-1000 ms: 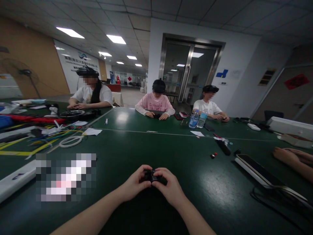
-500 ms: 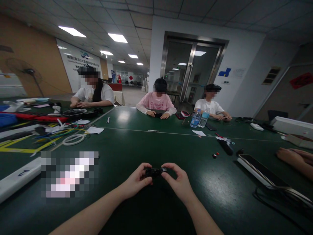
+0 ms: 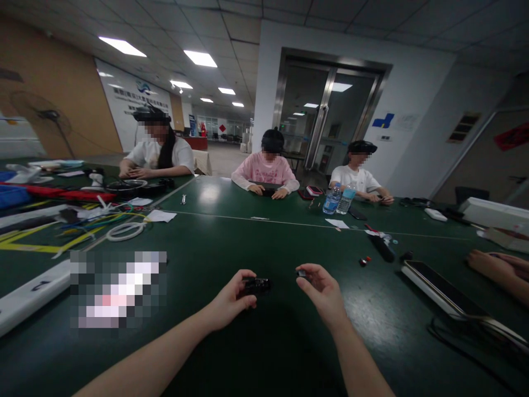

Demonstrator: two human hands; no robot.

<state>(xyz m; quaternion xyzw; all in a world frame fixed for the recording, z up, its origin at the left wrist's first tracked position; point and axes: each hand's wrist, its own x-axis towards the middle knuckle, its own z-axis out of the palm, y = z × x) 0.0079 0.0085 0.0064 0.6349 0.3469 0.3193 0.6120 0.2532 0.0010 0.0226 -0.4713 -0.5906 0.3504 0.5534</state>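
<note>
My left hand (image 3: 231, 300) is closed around a small black object (image 3: 261, 284), whose glossy right end sticks out past the fingers. What kind of object it is I cannot make out. Apart from it, to the right, my right hand (image 3: 325, 292) pinches a small dark cap-like piece (image 3: 302, 273) with a greyish face between thumb and fingers. A gap separates the two pieces. Both hands are over the dark green tabletop (image 3: 273, 342) close in front of me.
Cables (image 3: 82, 226) and a white power strip (image 3: 37, 295) lie left, beside a blurred-out patch. Right are a red-and-black bit (image 3: 364, 261), a phone-like slab (image 3: 438, 286) and another person's hands (image 3: 491, 267). Two bottles (image 3: 339, 199) stand farther back; three people sit opposite.
My right hand has moved right, drawing the small cap-like piece away from the black object. My left hand stays nearly in place, still gripping that object.
</note>
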